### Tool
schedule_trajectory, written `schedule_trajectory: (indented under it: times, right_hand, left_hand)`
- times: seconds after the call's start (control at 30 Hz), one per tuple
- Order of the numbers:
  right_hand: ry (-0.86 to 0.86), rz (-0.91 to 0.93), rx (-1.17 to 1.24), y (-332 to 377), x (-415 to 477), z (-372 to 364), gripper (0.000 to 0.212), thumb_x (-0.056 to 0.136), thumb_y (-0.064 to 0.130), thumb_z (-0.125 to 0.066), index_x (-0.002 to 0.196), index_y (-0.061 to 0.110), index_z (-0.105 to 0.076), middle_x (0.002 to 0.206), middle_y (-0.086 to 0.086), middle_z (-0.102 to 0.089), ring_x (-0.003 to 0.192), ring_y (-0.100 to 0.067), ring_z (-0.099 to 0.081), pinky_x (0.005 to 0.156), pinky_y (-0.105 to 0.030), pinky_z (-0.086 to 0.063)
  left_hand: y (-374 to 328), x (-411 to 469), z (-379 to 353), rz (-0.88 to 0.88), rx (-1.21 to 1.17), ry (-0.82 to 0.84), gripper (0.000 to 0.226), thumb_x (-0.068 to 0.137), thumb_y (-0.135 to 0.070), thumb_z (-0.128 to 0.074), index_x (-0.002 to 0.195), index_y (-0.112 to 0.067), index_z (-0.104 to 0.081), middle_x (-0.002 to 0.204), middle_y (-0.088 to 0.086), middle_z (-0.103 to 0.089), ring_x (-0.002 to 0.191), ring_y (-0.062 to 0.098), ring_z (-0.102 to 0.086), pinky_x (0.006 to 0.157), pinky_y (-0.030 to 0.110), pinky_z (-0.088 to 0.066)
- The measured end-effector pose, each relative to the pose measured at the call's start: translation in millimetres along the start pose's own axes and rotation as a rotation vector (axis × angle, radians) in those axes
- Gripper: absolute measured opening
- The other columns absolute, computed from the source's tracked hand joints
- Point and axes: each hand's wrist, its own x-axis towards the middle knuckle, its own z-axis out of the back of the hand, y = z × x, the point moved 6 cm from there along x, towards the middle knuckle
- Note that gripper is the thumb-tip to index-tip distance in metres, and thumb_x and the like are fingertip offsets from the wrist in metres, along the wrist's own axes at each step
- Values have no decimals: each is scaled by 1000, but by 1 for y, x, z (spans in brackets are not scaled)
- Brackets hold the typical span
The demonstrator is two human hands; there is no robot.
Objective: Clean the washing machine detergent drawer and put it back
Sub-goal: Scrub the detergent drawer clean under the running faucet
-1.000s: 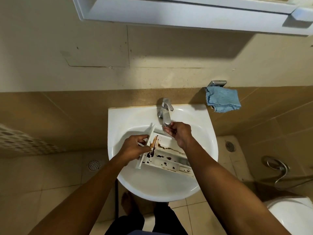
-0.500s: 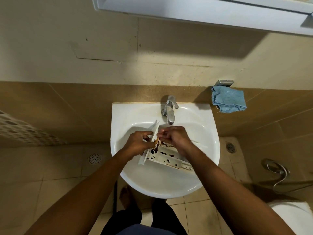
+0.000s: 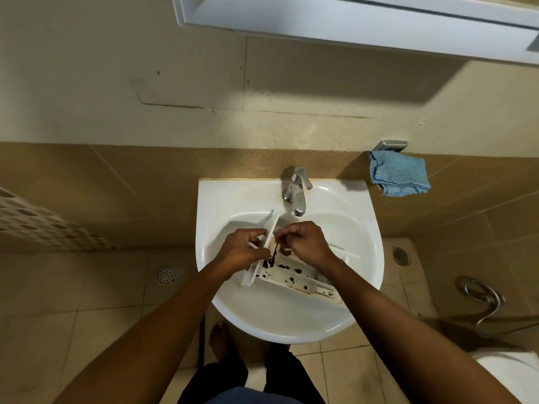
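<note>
White drawer [image 3: 294, 277] in sink [image 3: 291, 322]; left hand [image 3: 242, 249] grips front; right hand [image 3: 306, 243], earlier at tap [image 3: 298, 196], pinches drawer

Dim warm indoor light, a bright patch cast on the wall [image 3: 233, 118] from above, a broad shadow thrown under the cabinet [image 3: 350, 27], sink [image 3: 221, 196] mildly glared, detergent drawer [image 3: 294, 277] rendered sharp, edges bent by wide-angle distortion.

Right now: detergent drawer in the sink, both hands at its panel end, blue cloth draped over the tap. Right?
Cloth is wrong: head view shows the blue cloth hanging from a wall holder right of the sink, not on the tap. The detergent drawer, left hand and right hand are as stated.
</note>
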Motion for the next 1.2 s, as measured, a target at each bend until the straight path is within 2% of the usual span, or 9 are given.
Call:
schedule_trajectory:
  times: [0.1,0.2,0.27,0.37,0.5,0.7,0.87,1.0,1.2]
  right_hand:
    - [-70,-59,133,-8,4,8,36,87,-6,-53,91,14,-83,90,-3,-80,89,-20,-76,93,-43,-60]
    - [93,-74,177,0,-5,-6,32,86,-8,-52,84,3,-81,83,-10,-79,79,-23,-75,78,-38,-63]
    - [31,-186,322,-6,-3,0,27,87,-8,-54,82,-1,-79,81,-17,-78,74,-28,-74,71,-39,-64]
    - [-156,-353,726,-25,18,19,26,89,-15,-48,92,-10,-73,89,-25,-75,75,-32,-74,82,-45,-65]
    - [-82,-398,1043,-21,36,17,35,88,-20,-33,100,-17,-65,106,-33,-72,88,-36,-75,87,-42,-62]
    - [37,-407,897,-15,49,21,23,95,-10,-47,106,-14,-68,98,-29,-75,91,-38,-76,84,-42,-64]
    - [142,-486,794,-17,40,19,44,86,-17,-25,106,-18,-64,97,-29,-75,91,-40,-76,81,-42,-65]
    - [204,-390,701,-15,11,13,49,83,-20,-28,114,-17,-66,110,-30,-74,104,-42,-74,99,-49,-58]
    - [89,-155,460,-20,4,4,34,93,-14,-49,101,1,-79,100,-15,-79,100,-36,-75,96,-50,-60]
  left_hand:
    - [-1,1,0,-4,0,0,71,73,-22,-85,141,-26,-65,110,0,-72,89,23,-75,65,53,-65]
    - [-2,2,-2,-11,-5,-9,66,74,-23,-85,137,-28,-68,107,-1,-74,87,22,-75,64,53,-64]
    - [-3,5,-5,-19,-4,3,63,75,-22,-86,136,-28,-69,107,-2,-75,87,22,-76,65,52,-65]
    - [-4,8,-8,-3,-13,24,61,79,-19,-86,136,-28,-68,107,-3,-73,91,23,-74,70,50,-66]
    - [-2,13,-13,17,-34,29,63,76,-24,-87,136,-29,-68,108,0,-74,93,24,-74,69,50,-66]
    - [0,18,-17,23,-119,43,52,85,-18,-81,135,-26,-69,107,7,-75,92,25,-76,68,50,-66]
    - [1,15,-20,33,-127,10,56,85,-19,-83,138,-25,-67,107,6,-74,91,25,-76,67,49,-66]
    - [4,11,-20,35,-139,-29,65,74,-28,-85,137,-26,-68,106,5,-73,89,27,-75,65,55,-65]
    - [7,5,-15,31,-144,-59,71,68,-32,-83,137,-27,-68,105,4,-74,87,26,-76,64,53,-65]
